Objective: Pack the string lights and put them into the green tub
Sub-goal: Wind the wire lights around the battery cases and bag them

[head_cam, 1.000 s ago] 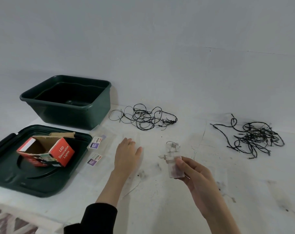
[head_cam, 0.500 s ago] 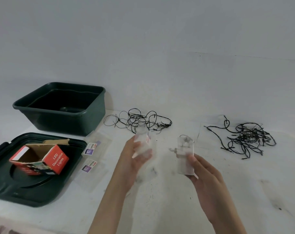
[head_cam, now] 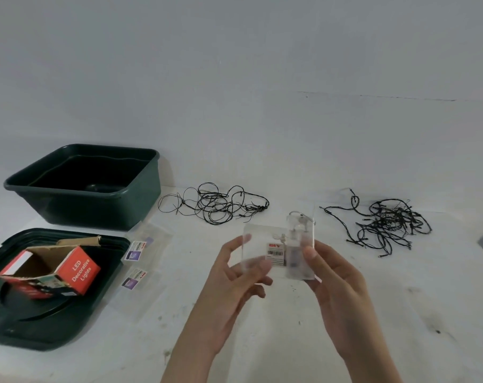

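Note:
My left hand [head_cam: 234,275] pinches a clear plastic bag [head_cam: 258,252] with a red-and-white barcode label. Beside it my right hand [head_cam: 337,277] holds a clear battery box [head_cam: 301,244] of a string light, its top wire loop showing. Bag and box meet between the hands, above the white table. Two black tangles of string lights lie farther back: one [head_cam: 215,205] near the green tub [head_cam: 102,205], another [head_cam: 386,222] at the right. The tub stands at the back left with nothing visible inside.
The tub's green lid [head_cam: 91,308] lies at the front left, with an open red "LED Decorative Lights" box [head_cam: 52,272] on it. Two flat clear bags with labels [head_cam: 136,250] [head_cam: 133,277] lie right of the lid. A white wall stands behind.
My left hand lifted a clear bag off the table and brought it against the battery box. My right hand raised the box a little.

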Demonstrator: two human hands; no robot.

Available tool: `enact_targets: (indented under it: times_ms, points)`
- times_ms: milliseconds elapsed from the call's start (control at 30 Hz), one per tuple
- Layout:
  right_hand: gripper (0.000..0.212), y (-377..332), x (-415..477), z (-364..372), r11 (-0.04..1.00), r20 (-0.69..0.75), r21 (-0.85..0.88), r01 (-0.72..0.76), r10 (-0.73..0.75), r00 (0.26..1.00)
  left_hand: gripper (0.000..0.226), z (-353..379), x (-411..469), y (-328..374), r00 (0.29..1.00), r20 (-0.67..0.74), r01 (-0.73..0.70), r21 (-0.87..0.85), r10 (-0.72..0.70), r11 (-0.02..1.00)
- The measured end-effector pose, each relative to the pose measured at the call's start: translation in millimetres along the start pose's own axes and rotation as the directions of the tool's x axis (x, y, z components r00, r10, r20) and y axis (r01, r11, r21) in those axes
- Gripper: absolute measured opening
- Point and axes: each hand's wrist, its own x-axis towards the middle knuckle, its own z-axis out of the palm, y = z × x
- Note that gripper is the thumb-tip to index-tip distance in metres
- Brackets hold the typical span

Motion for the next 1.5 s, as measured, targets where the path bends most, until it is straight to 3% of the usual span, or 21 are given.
enact_targets:
  times_ms: [133,200,267,400,533,667,767,867,1000,1200,1367,1500]
  points:
    - [0.047,-2.5,-3.0,-7.5,0.987,0.002,-0.158,0.032,-0.032,0.999,0.034,2.8,3.9,-1.0,0.969,-0.202,-0.117,0.117,0.139,0.986]
    - [0.04,-8.4,-5.2,-11.8,0.978,-0.005,-0.195,0.077,-0.08,0.997,0.023,-0.2,5.4,0.5,0.97,-0.17,-0.132,0.23,0.173,0.964]
    - [0.054,-14.6,-7.6,-15.5,0.972,0.061,-0.197,0.124,-0.114,0.992,0.019,-2.1,5.0,1.9,0.98,-0.103,-0.134,0.301,0.172,0.944]
    - [0.061,-18.5,-12.2,-16.8,0.95,0.171,-0.287,0.122,-0.074,0.982,0.036,-1.6,4.5,1.7,0.993,0.033,-0.115,0.192,0.111,0.975]
    - [0.052,-20.9,-14.8,-16.0,0.962,0.178,-0.248,0.112,-0.068,0.982,0.026,2.9,2.6,3.7,0.992,0.06,-0.111,0.027,0.11,0.993]
    - [0.052,-26.1,-16.2,-14.1,0.967,0.224,-0.243,0.079,-0.023,0.974,0.023,3.3,0.6,6.7,0.988,0.057,-0.143,0.039,0.14,0.989]
    - [0.055,-23.8,-16.5,-12.6,0.974,0.171,-0.216,0.075,-0.038,0.985,0.031,5.1,-2.5,9.1,0.988,0.081,-0.135,0.032,0.132,0.99]
    - [0.059,-20.9,-16.0,-8.1,0.986,0.041,-0.131,0.102,-0.098,0.994,0.034,6.2,-4.6,10.1,0.99,0.075,-0.125,0.049,0.121,0.991]
    - [0.062,-18.3,-15.9,3.9,0.978,-0.112,-0.15,0.143,-0.16,0.981,0.034,10.0,-6.6,7.7,0.99,0.069,-0.125,0.074,0.12,0.989]
    - [0.034,-12.8,-20.2,21.1,0.993,-0.221,-0.058,0.106,-0.116,0.968,0.036,17.7,-8.3,6.1,0.989,0.074,-0.131,0.029,0.129,0.991]
    - [0.028,-14.8,-21.3,23.8,0.995,-0.249,-0.033,0.097,-0.103,0.963,0.033,16.1,-7.7,7.4,0.986,0.015,-0.166,-0.023,0.166,0.986]
    - [0.024,-13.5,-20.5,23.5,0.987,-0.277,-0.127,0.096,-0.128,0.952,0.035,14.1,-7.8,9.2,0.984,0.015,-0.175,0.013,0.175,0.984]
